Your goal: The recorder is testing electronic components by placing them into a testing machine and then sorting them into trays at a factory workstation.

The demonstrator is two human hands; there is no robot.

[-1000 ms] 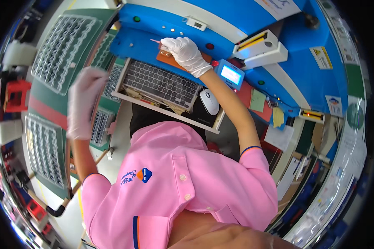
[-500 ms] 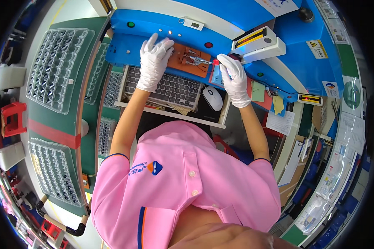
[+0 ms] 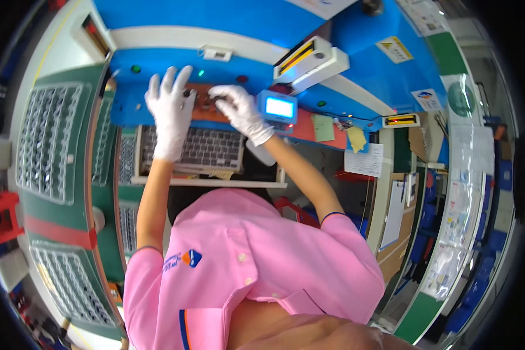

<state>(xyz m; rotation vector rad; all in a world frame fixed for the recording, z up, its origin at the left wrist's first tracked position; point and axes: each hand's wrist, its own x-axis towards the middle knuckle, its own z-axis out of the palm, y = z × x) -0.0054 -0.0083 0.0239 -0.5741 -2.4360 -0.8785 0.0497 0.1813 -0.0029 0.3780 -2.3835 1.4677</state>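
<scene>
My left hand [image 3: 170,114], in a white glove, is raised with its fingers spread over the left end of an orange-brown board [image 3: 207,112]. A small dark part [image 3: 186,94] shows beside its thumb. Over the board's right side, my right hand [image 3: 242,111], also gloved, has its fingers bent together at a small dark piece [image 3: 213,100]. Blur and the glove hide what that piece is. Just right of this hand stands a small blue box with a lit screen [image 3: 279,107].
Below the board, a keyboard [image 3: 210,149] and a partly covered mouse [image 3: 261,153] lie in a pull-out drawer. Clear trays [image 3: 49,140] of small parts stand on the green bench at left. Yellow-striped white units [image 3: 309,61] stick out at upper right; sticky notes [image 3: 324,128] lie to the right.
My right hand has moved left from the red piece beside the box onto the board; the box's lit screen now shows. My left hand stays raised with spread fingers. The whole view has shifted.
</scene>
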